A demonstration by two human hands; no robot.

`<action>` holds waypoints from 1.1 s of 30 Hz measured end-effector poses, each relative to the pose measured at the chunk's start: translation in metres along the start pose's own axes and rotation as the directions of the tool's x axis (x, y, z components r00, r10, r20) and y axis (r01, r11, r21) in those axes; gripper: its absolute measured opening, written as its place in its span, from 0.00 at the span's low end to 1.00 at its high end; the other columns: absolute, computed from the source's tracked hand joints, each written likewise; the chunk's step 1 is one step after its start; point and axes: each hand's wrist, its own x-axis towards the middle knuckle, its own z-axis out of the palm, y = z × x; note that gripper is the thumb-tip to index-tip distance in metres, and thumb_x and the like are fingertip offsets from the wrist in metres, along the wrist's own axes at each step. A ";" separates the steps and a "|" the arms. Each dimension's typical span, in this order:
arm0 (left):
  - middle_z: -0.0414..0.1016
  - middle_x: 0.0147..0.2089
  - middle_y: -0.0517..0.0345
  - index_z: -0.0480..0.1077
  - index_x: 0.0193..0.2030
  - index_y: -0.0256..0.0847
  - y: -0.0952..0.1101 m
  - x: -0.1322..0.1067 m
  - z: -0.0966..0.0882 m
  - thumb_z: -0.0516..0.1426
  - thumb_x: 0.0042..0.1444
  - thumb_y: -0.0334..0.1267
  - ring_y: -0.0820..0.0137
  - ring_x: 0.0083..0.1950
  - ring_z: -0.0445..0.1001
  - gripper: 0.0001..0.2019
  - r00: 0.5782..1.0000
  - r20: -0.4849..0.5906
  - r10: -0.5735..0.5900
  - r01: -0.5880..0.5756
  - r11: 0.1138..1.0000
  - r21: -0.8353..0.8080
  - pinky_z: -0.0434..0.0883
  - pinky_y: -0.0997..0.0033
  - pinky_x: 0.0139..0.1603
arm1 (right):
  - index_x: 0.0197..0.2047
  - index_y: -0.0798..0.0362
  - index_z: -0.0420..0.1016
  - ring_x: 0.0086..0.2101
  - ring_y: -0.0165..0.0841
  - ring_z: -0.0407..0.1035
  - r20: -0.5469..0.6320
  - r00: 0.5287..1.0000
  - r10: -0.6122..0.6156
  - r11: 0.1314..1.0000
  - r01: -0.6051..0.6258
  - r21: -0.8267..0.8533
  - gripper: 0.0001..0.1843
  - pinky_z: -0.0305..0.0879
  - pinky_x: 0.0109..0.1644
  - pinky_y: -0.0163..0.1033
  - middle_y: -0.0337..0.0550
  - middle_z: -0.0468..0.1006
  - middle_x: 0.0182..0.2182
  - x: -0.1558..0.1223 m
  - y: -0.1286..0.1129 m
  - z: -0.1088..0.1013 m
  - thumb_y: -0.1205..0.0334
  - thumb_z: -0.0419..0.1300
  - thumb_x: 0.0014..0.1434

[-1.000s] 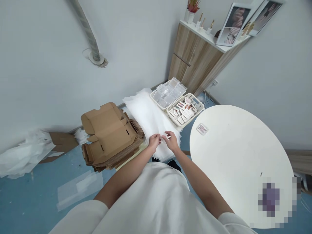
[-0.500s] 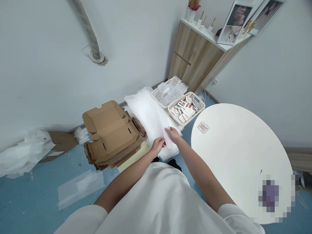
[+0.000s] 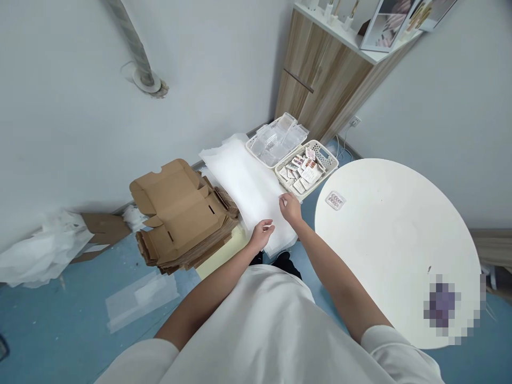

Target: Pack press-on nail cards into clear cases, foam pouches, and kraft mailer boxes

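Observation:
My left hand (image 3: 262, 234) is over the near end of a stack of thin white sheets (image 3: 250, 178), possibly foam. Its thumb and fingers are apart, with nothing seen between them. Slightly farther out and to the right, my right hand (image 3: 290, 209) hovers at the right edge of the same stack. Its fingers are bent and loosely parted, and I see no sheet held in them. Whether either hand touches the top sheet is hard to make out. Left of the stack lies a pile of flat brown cardboard boxes (image 3: 180, 205), the top one unfolded.
Behind the sheets stand a basket of clear plastic boxes (image 3: 276, 140) and a basket of small printed packs (image 3: 306, 170). A round white table (image 3: 392, 234) on the right bears a small clear pack (image 3: 335, 200). A wood-grain cabinet (image 3: 320, 74) fills the corner. White wrapping (image 3: 44, 250) lies left.
The narrow white fold between my hands is gone, and the top sheet now lies flatter. My right hand has moved up and right, and both hands have let go. The view has tilted slightly down.

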 end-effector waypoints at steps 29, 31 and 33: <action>0.70 0.45 0.55 0.48 0.62 0.46 0.048 -0.012 0.165 0.56 0.45 0.34 0.67 0.43 0.70 0.36 0.773 0.577 0.264 -0.542 0.749 0.382 0.65 0.67 0.47 | 0.54 0.45 0.59 0.39 0.34 0.69 -0.514 0.746 0.424 0.838 -0.108 0.534 0.24 0.67 0.38 0.43 0.49 0.55 0.57 -0.193 0.119 -0.185 0.62 0.51 0.52; 0.72 0.40 0.58 0.46 0.63 0.47 0.042 -0.024 0.191 0.56 0.46 0.35 0.69 0.37 0.71 0.36 0.723 0.654 0.225 -0.562 0.741 0.367 0.65 0.68 0.45 | 0.53 0.46 0.60 0.37 0.33 0.68 -0.560 0.706 0.432 0.846 -0.103 0.523 0.22 0.66 0.40 0.43 0.49 0.58 0.56 -0.210 0.134 -0.202 0.62 0.51 0.53; 0.72 0.41 0.57 0.42 0.64 0.48 0.033 -0.031 0.216 0.56 0.47 0.35 0.70 0.36 0.71 0.39 0.704 0.682 0.198 -0.565 0.738 0.369 0.65 0.68 0.45 | 0.49 0.48 0.64 0.39 0.33 0.67 -0.608 0.664 0.435 0.875 -0.151 0.460 0.18 0.66 0.43 0.44 0.48 0.61 0.54 -0.227 0.152 -0.213 0.64 0.49 0.54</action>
